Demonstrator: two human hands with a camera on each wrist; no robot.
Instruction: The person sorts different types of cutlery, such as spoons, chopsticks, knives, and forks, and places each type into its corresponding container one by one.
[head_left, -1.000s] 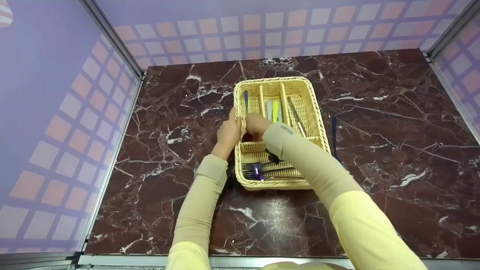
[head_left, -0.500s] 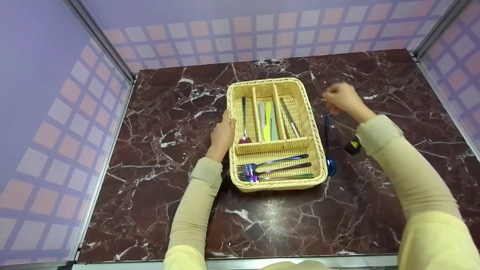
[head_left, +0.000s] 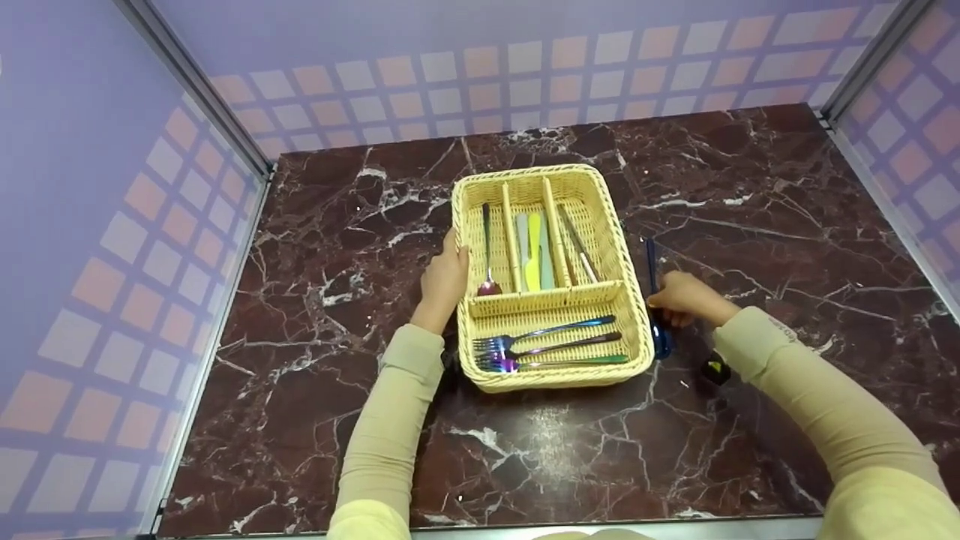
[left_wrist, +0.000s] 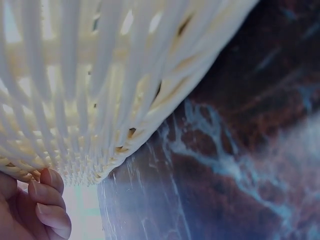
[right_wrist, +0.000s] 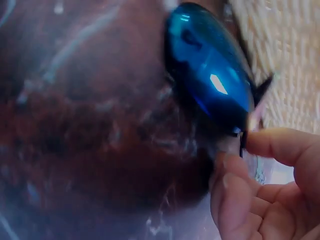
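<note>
My left hand [head_left: 444, 277] grips the left rim of a pale yellow wicker cutlery basket [head_left: 553, 381]; its curled fingers show against the woven side in the left wrist view. Just right of the basket, my right hand [head_left: 686, 296] pinches a shiny blue spoon [right_wrist: 210, 65] at its neck, between thumb and fingers. The bowl of that spoon points toward the near edge in the head view, beside the basket's front right corner. Inside the basket, a spoon [head_left: 488, 255] lies in the left compartment and several forks [head_left: 555, 346] lie in the wide front one.
The middle compartment holds yellow and grey-green knives [head_left: 534, 251]. A thin metal utensil [head_left: 580, 244] leans in the right compartment. Purple walls with a tile pattern [head_left: 525, 64] enclose the dark red marbled table [head_left: 330, 420] at the back and sides.
My right hand has left the basket's left compartment, where a spoon now lies, swung out to the right, then come down onto the blue spoon. The left hand stays on the rim.
</note>
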